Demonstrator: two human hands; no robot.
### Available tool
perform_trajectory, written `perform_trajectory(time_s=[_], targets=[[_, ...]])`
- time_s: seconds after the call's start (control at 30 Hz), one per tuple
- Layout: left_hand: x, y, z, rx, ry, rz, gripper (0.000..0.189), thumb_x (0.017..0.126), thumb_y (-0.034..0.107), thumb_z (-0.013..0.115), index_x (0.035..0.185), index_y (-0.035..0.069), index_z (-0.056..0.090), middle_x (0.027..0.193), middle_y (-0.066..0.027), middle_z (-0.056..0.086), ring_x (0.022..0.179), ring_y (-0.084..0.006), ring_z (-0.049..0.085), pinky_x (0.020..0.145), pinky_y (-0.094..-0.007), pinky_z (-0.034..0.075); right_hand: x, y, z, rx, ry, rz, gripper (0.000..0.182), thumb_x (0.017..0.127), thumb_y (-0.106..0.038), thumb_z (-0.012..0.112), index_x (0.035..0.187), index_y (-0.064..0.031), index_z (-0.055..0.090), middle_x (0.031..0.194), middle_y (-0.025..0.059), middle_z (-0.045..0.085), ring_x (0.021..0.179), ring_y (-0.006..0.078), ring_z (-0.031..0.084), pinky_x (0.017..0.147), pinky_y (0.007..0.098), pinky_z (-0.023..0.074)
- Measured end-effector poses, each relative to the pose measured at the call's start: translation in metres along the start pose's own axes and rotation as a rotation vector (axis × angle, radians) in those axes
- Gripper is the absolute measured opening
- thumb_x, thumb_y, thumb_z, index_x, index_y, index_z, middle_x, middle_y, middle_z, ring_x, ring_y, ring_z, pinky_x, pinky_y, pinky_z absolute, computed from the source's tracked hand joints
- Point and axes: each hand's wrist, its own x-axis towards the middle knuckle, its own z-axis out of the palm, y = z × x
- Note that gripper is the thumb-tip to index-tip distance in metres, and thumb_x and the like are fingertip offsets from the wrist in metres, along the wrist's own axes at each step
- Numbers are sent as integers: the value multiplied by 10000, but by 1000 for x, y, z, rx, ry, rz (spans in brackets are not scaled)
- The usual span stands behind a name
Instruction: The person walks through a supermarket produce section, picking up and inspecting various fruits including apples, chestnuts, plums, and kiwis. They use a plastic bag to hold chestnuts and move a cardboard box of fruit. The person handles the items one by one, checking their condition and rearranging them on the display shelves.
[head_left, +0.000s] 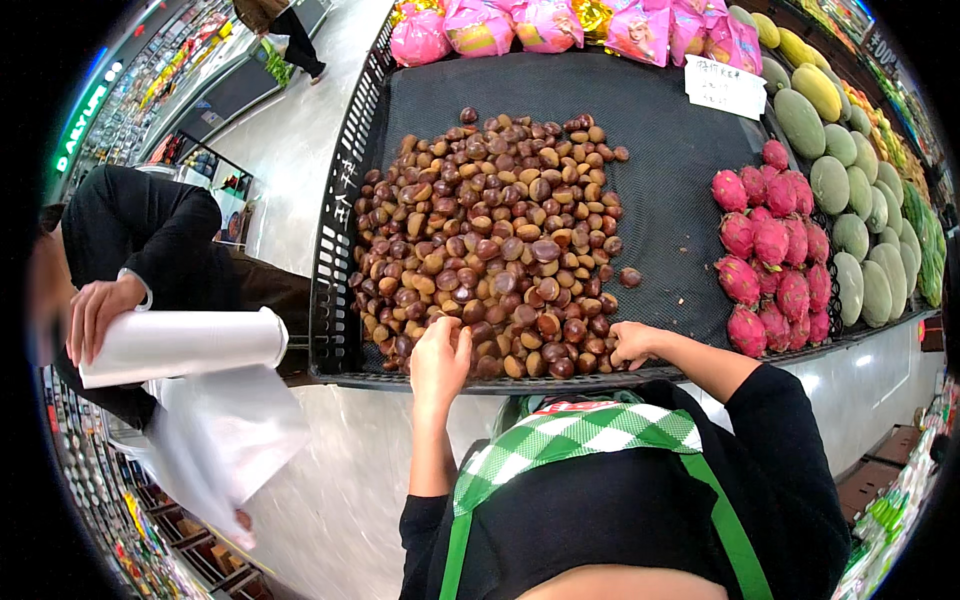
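A broad pile of brown chestnuts (487, 217) lies on the black mesh liner of a display bin. At the pile's near edge is my left hand (441, 360), its fingers bent down among the nuts and thumb a little apart. My right hand (634, 343) reaches in at the near right corner of the pile, fingertips against the outermost chestnuts. The fingertips of both hands are partly hidden, so whether either holds a nut is unclear. One loose chestnut (630, 277) sits apart, just beyond my right hand.
Pink dragon fruits (772, 240) are stacked at right, with green melons (832, 184) beyond. Pink printed bags (480, 28) line the far side. The bin's slotted plastic wall (335, 277) rises at left. Beside it, another person holds a roll of plastic bags (184, 341).
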Motion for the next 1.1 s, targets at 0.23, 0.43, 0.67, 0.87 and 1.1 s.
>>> perform_trajectory(time_s=[0.23,0.43,0.67,0.87,1.1], targets=[[0,0,1,-2,39,25,167,843,161,649,930,22,616,804,-144,646,723,-306,644,640,-392,494,-20,-18,3,125,-96,-95,494,665,-13,741,1116,3,542,1011,75,600,865,192,624,682,341,586],[0,2,-1,39,17,-10,166,846,164,646,928,24,610,805,-141,650,727,-304,649,640,-390,498,-53,-77,28,650,-107,-430,686,774,-35,696,1379,13,377,1260,174,484,909,194,635,726,304,581],[-2,-1,2,73,60,3,152,851,166,628,918,31,619,845,-161,655,763,-338,640,667,-407,504,-46,-67,-9,-347,671,-698,435,794,-153,647,1191,-8,545,1141,196,516,1037,334,575,906,402,472],[-5,-2,6,80,147,37,124,842,137,621,916,38,620,850,-160,652,783,-345,636,676,-409,504,5,1,-46,-633,852,-418,287,770,-32,581,1056,-14,585,1099,195,475,977,386,554,824,470,509],[-7,-4,5,141,88,19,119,852,149,590,890,37,606,844,-170,644,791,-353,633,686,-434,502,20,-4,-57,-592,835,-286,398,783,-91,626,1167,-56,527,1119,204,470,972,381,582,839,455,499]])
